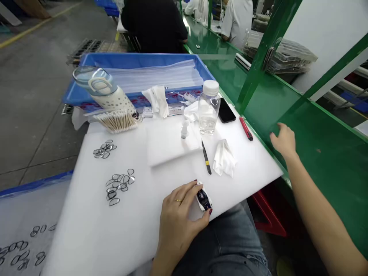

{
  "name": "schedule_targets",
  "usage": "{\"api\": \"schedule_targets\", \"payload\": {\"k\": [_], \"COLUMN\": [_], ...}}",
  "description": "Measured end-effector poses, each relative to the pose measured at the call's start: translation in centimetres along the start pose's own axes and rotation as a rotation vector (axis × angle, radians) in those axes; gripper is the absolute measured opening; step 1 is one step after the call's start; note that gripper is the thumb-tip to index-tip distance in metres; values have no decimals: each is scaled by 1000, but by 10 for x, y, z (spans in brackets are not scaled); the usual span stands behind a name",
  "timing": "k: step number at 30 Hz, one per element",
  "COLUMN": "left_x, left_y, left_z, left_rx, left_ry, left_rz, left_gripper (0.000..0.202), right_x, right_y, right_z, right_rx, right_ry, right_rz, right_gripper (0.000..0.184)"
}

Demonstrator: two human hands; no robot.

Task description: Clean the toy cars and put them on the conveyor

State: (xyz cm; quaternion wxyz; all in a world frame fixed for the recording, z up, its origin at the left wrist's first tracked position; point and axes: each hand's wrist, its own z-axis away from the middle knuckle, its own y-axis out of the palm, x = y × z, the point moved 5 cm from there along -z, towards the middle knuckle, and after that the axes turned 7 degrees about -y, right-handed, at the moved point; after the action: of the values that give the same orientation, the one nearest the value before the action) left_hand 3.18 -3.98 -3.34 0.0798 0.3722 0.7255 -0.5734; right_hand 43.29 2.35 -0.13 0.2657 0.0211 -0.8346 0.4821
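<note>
You sit at a white-padded table (100, 230) beside a green conveyor line (316, 153), green frame posts (270, 42) rising, grey concrete floor (28, 96) left

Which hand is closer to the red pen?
The right hand. It rests on the green bench just right of the red pen. The left hand is far below it, at the white sheet's near edge, holding a small dark-and-white part.

Tabletop (247, 168) covered in matt white foam sheet; small device (203, 200) glossy plastic, dark face, white shell. Bottle (209, 108) clear plastic, white ribbed cap; wipe (224, 159) crumpled soft cloth. Conveyor (324, 149) smooth green, slight sheen; crate (135, 61) blue plastic.
</note>
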Motion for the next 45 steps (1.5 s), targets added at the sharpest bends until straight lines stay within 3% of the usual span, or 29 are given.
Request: {"api": "schedule_targets", "payload": {"k": [2,4,6,8,12,17,22,26,31,33,35,37,39,42,45], "left_x": [-1,-2,-3,-4,-5,-6,-2,-2,-4,5,27,60,92,125,135], "left_y": [1,2,2,2,3,3,3,6,-6,-23,-49,-77,-95,-104,-99], "left_z": [1,1,2,2,2,2,3,4,4,3,-1,-8,-18,-35,-47], "left_rx": [-6,-14,-25,-37,-46,-45,-27,15,233,307,267,158,140,135,91], "left_ry": [16,37,54,59,73,75,53,-3,-56,-19,-24,-91,-148,-161,-145], "left_rz": [-32,-54,-82,-114,-141,-130,-68,-14,74,110,50,-148,-328,-349,-351], "left_gripper": [47,48,47,47,47,48,55,58,72,73,53,31,27,27,25], "right_x": [-52,-83,-96,-92,-45,27,68,109,150,155,152,140,121,91,66], "right_y": [-14,-19,-20,-19,-13,3,13,20,66,79,82,75,64,51,47], "right_z": [0,2,5,6,15,37,42,31,26,25,22,18,15,13,15], "right_rx": [30,77,115,142,192,343,476,412,609,636,617,555,447,316,242], "right_ry": [126,185,192,156,-34,-280,-431,-425,-348,-371,-355,-252,-90,122,259], "right_rz": [122,200,251,275,217,232,270,176,271,206,-17,-268,-432,-666,-926], "right_gripper": [37,36,38,43,49,40,32,27,38,31,27,25,19,7,5]}}
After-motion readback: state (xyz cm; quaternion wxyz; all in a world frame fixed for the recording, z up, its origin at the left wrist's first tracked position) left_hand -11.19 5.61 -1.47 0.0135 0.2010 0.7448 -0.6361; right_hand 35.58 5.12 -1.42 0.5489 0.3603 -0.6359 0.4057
